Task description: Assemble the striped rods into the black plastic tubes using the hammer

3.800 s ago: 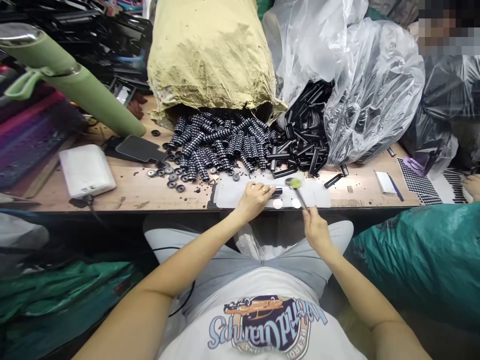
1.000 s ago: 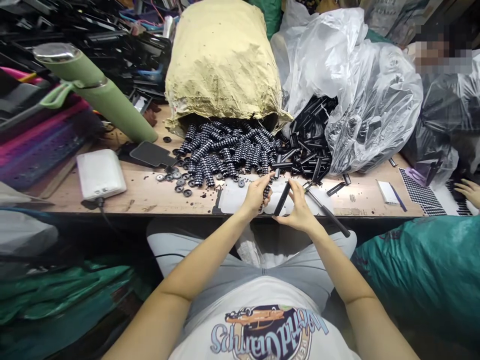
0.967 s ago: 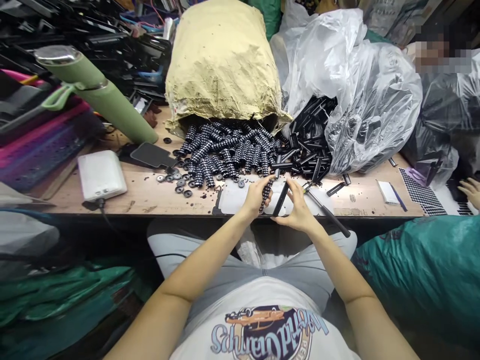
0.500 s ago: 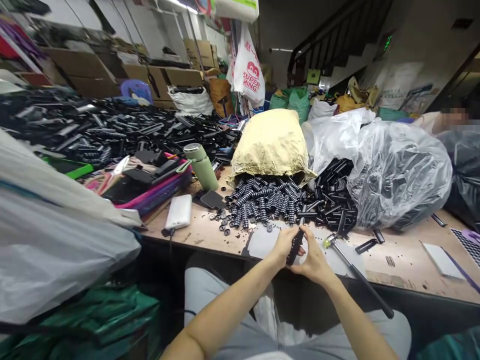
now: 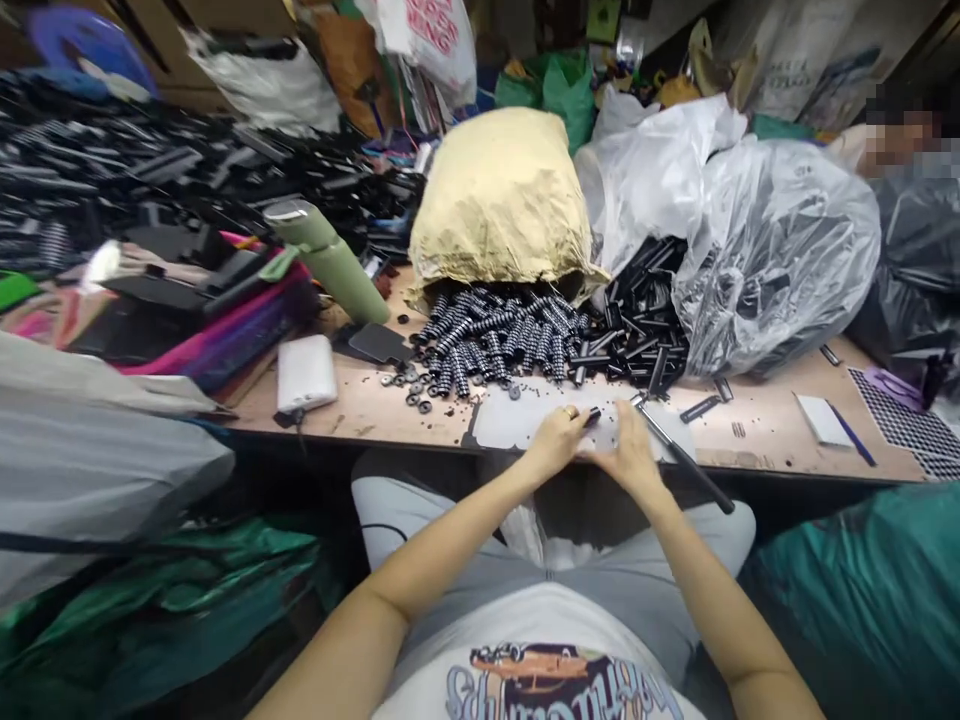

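My left hand (image 5: 556, 440) is closed round a small black part (image 5: 592, 417), whose end shows past the fingers at the table's front edge. Just to its right is my right hand (image 5: 630, 448), fingers apart, with nothing seen between them. Both hands are over a pale sheet (image 5: 502, 418) on the wooden table (image 5: 375, 412). Right of my right hand lies a tool with a long black handle (image 5: 694, 468), its end past the table edge. Behind the hands are a heap of ribbed black parts (image 5: 517, 335) and a pile of smooth black pieces (image 5: 645, 320).
A yellow sack (image 5: 502, 200) and clear plastic bags (image 5: 780, 250) stand behind the piles. To the left are a green bottle (image 5: 334, 265), a white box with a cable (image 5: 306, 374) and a pink-edged tray (image 5: 217, 345). Part of another person shows at the far right.
The view has tipped downward. My right hand has come away from the black part and opened, while my left hand keeps hold of it; the part now lies flatter.
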### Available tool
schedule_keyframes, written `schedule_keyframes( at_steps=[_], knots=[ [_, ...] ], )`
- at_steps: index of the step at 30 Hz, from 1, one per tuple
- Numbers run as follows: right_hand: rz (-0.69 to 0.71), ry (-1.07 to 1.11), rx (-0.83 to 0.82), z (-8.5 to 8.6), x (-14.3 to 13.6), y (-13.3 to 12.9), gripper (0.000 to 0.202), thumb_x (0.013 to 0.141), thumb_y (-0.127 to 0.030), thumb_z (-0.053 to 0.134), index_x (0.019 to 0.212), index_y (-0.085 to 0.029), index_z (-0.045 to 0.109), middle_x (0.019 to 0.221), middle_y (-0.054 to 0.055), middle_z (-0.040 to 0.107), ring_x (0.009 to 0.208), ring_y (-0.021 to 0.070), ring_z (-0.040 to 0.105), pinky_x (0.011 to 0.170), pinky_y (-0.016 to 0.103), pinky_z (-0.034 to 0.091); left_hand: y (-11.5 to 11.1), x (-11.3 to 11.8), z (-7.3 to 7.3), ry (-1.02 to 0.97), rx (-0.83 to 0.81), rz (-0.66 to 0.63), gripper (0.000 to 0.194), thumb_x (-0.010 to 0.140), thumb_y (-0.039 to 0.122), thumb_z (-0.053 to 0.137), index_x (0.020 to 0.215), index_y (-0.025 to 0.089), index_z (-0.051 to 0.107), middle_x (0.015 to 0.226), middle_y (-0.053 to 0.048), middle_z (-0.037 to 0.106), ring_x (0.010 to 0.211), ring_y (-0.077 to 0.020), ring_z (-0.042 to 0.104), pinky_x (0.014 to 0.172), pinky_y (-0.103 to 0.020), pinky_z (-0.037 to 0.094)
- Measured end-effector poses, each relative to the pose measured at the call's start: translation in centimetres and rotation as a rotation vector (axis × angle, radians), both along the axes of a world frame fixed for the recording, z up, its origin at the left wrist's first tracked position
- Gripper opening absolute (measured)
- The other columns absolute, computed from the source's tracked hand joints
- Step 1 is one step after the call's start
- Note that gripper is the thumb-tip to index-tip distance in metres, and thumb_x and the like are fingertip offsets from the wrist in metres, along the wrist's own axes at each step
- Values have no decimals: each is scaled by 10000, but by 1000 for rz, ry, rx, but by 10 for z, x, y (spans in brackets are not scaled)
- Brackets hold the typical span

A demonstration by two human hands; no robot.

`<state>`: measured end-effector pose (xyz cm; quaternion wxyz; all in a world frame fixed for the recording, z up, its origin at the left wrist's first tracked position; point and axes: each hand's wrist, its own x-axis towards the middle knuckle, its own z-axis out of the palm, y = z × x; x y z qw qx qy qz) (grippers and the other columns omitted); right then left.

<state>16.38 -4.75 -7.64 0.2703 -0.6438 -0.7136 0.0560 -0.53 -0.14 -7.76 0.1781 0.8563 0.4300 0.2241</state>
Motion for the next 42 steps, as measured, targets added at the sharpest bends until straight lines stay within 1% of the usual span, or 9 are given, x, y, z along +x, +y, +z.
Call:
schedule_keyframes(
  at_steps=[3, 5, 12, 16, 23, 29, 32, 36, 42],
  knots=[
    [-328, -226, -118, 13, 43, -18, 411, 848, -360, 555, 1154, -87, 521, 1157, 238, 539, 1120, 366, 475, 898, 518, 408, 3, -9, -5, 127, 147, -41, 352, 890, 96, 468, 1214, 159, 592, 1035, -137, 640, 945, -220, 597, 832, -372, 438],
    [-410, -297, -243, 24, 62, -28, 268, 901, -339, 473, 983, -105, 574, 1009, 212, 593, 995, 336, 533, 831, 460, 419, 4, -12, -5, 164, 210, -58, 350, 907, 118, 459, 1228, 174, 585, 1061, -137, 651, 977, -231, 592, 851, -403, 413],
    [-282, 94, -193, 52, 31, -48, 384, 996, -406, 192, 959, -185, 505, 704, 36, 583, 640, 174, 564, 619, 259, 374, 0, -16, 4, 178, 225, -75, 385, 934, 109, 366, 1234, 206, 587, 1105, -122, 665, 1077, -259, 557, 939, -491, 340],
    [-224, -88, -413, 57, 10, -45, 354, 994, -385, 251, 872, -183, 515, 582, 8, 523, 514, 159, 508, 547, 247, 301, -4, -11, 3, 198, 205, -45, 411, 937, 112, 334, 1263, 208, 565, 1140, -117, 659, 1132, -260, 541, 987, -491, 330],
    [-83, 83, -227, 88, -18, -44, 476, 999, -441, 123, 915, -197, 523, 662, 37, 591, 583, 160, 575, 580, 237, 377, -27, 22, -3, 297, 170, -41, 647, 908, 402, 419, 1391, -26, 373, 1466, -247, 346, 1403, -335, 246, 1138, -484, 189],
    [99, -238, -521, 68, -44, -34, 343, 994, -393, 289, 1007, -194, 568, 737, 72, 660, 630, 205, 609, 587, 263, 354, -12, 22, -7, 221, 147, -62, 557, 882, 194, 377, 1405, 4, 360, 1432, -246, 397, 1358, -317, 344, 1095, -489, 288],
    [-27, -228, -431, 67, -23, -31, 358, 1005, -376, 260, 939, -195, 562, 700, 45, 632, 601, 181, 578, 564, 251, 291, -5, 20, 2, 204, 54, 0, 436, 869, 90, 373, 1277, 72, 524, 1144, -197, 626, 1119, -288, 561, 947, -447, 446],
    [-280, -264, -381, 65, 24, -28, 358, 1001, -390, 293, 885, -181, 560, 653, 30, 585, 551, 154, 502, 556, 256, 216, -5, 23, 20, 119, -43, -6, 241, 910, 207, 471, 1085, 120, 611, 931, -137, 637, 951, -254, 595, 803, -356, 499],
    [-327, -217, -246, 37, 59, -7, 275, 955, -369, 428, 904, -155, 593, 915, 114, 632, 859, 225, 557, 711, 298, 375, 57, 45, 35, 84, -146, 488, 301, 921, 238, 429, 979, 25, 634, 995, -242, 626, 950, -325, 605, 766, -396, 471]
  ],
)
